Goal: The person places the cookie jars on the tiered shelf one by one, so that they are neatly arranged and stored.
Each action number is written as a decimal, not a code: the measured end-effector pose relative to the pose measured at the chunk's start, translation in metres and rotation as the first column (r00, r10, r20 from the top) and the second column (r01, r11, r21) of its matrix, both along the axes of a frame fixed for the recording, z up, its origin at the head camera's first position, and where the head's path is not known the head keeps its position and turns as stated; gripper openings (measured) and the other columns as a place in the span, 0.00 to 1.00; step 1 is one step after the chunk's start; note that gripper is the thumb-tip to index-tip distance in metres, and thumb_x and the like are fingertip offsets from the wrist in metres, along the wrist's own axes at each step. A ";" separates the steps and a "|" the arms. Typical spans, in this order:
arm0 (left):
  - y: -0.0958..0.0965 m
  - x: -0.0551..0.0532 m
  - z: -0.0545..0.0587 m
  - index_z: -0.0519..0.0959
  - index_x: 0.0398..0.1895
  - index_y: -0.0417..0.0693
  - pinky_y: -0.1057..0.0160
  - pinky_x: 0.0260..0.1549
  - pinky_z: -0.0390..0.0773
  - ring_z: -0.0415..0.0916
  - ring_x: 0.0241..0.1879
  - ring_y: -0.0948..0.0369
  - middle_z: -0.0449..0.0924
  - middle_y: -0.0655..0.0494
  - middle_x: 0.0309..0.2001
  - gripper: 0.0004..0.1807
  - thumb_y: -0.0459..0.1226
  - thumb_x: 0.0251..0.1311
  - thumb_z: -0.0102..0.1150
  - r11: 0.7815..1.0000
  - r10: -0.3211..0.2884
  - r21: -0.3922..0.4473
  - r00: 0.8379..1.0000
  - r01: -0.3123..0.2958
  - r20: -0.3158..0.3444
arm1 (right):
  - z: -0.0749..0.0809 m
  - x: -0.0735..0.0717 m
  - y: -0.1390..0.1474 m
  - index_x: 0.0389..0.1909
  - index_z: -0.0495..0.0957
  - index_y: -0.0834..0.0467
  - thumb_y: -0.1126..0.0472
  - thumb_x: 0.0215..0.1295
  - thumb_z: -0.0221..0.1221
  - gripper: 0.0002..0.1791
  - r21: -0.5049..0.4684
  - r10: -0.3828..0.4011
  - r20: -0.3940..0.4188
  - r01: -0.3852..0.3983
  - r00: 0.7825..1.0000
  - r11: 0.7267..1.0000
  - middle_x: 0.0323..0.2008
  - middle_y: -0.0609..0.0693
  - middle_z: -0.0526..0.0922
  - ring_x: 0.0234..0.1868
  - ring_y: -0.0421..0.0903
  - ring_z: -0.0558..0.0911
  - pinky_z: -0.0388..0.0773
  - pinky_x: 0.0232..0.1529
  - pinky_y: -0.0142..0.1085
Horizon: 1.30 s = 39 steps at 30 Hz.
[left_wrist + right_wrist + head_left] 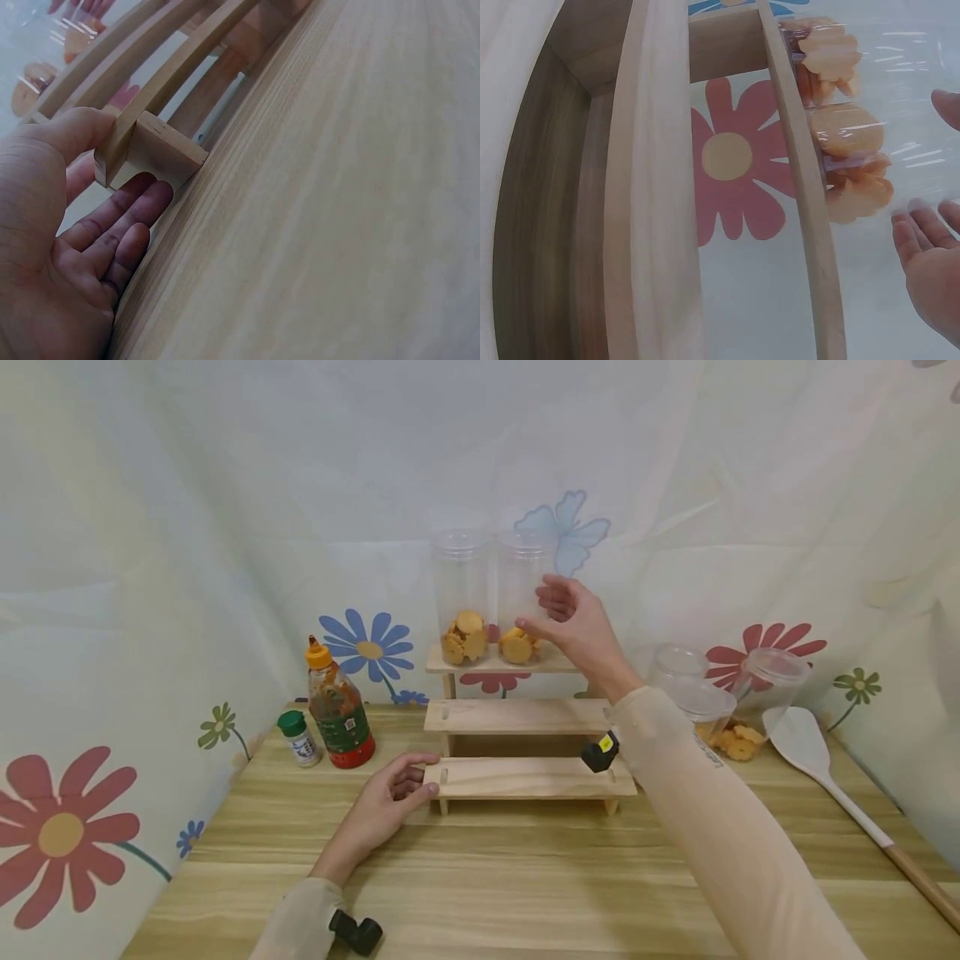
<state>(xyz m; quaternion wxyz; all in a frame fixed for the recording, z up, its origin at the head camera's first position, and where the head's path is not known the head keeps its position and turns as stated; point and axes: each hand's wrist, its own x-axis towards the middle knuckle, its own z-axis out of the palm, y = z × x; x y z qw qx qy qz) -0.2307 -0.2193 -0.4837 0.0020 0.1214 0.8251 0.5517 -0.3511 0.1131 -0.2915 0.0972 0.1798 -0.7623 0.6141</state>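
A three-step wooden display rack [525, 714] stands on the table. On its top step are two clear lidded jars side by side, the left jar [461, 577] and the right jar [519, 581], each with orange-yellow crackers at the bottom. My right hand [581, 627] is beside the right jar, its thumb and fingers apart and slightly bent; in the right wrist view its fingers [922, 229] hold nothing. My left hand [382, 802] grips the left end of the bottom step. In the left wrist view, the thumb [82, 127] lies against the board's end, with the index finger partly hidden behind it.
Left of the rack stand a sauce bottle [341, 714] and a green-capped shaker [300, 739]. To the right, behind my right forearm, are several clear jars, one with crackers [738, 742]. A white spatula [802, 743] with a wooden handle lies at the right. A flowered curtain hangs behind.
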 end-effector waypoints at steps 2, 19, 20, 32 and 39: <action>0.000 0.000 0.000 0.81 0.72 0.60 0.60 0.61 0.81 0.82 0.58 0.53 0.87 0.52 0.58 0.23 0.44 0.77 0.72 1.000 0.000 -0.001 1.000 0.000 0.000 | 0.002 0.002 0.005 0.83 0.65 0.60 0.57 0.71 0.77 0.45 -0.009 -0.009 -0.021 0.009 1.000 1.000 0.76 0.58 0.76 0.77 0.54 0.76 0.69 0.81 0.45; 0.001 0.000 0.000 0.81 0.72 0.59 0.59 0.61 0.81 0.82 0.58 0.54 0.88 0.51 0.56 0.23 0.43 0.77 0.72 1.000 0.004 -0.004 1.000 -0.004 -0.006 | 0.026 0.057 0.078 0.81 0.71 0.61 0.65 0.69 0.77 0.42 -0.128 -0.117 -0.226 0.090 0.967 0.988 0.75 0.62 0.78 0.76 0.55 0.77 0.72 0.77 0.39; 0.001 0.000 0.000 0.81 0.72 0.58 0.60 0.61 0.81 0.82 0.58 0.53 0.88 0.51 0.56 0.23 0.42 0.77 0.72 1.000 0.004 -0.001 1.000 -0.004 -0.007 | 0.026 0.061 0.084 0.80 0.71 0.60 0.66 0.68 0.77 0.41 -0.141 -0.123 -0.228 0.092 0.966 0.986 0.74 0.62 0.78 0.76 0.55 0.77 0.73 0.76 0.37; 0.000 0.001 -0.001 0.81 0.72 0.57 0.61 0.60 0.81 0.82 0.58 0.53 0.88 0.51 0.56 0.24 0.43 0.77 0.72 1.000 -0.004 -0.008 1.000 0.004 -0.015 | -0.005 0.106 0.153 0.80 0.73 0.53 0.70 0.68 0.76 0.41 -0.174 -0.224 -0.138 0.200 0.965 0.964 0.72 0.50 0.80 0.70 0.43 0.79 0.76 0.65 0.22; 0.001 0.000 0.000 0.81 0.72 0.56 0.62 0.60 0.81 0.82 0.58 0.53 0.88 0.51 0.57 0.24 0.43 0.77 0.72 1.000 -0.011 -0.002 1.000 0.011 -0.023 | -0.050 0.121 0.178 0.80 0.72 0.58 0.73 0.69 0.74 0.40 -0.215 -0.217 -0.096 0.193 0.972 0.958 0.67 0.44 0.82 0.66 0.40 0.80 0.75 0.65 0.21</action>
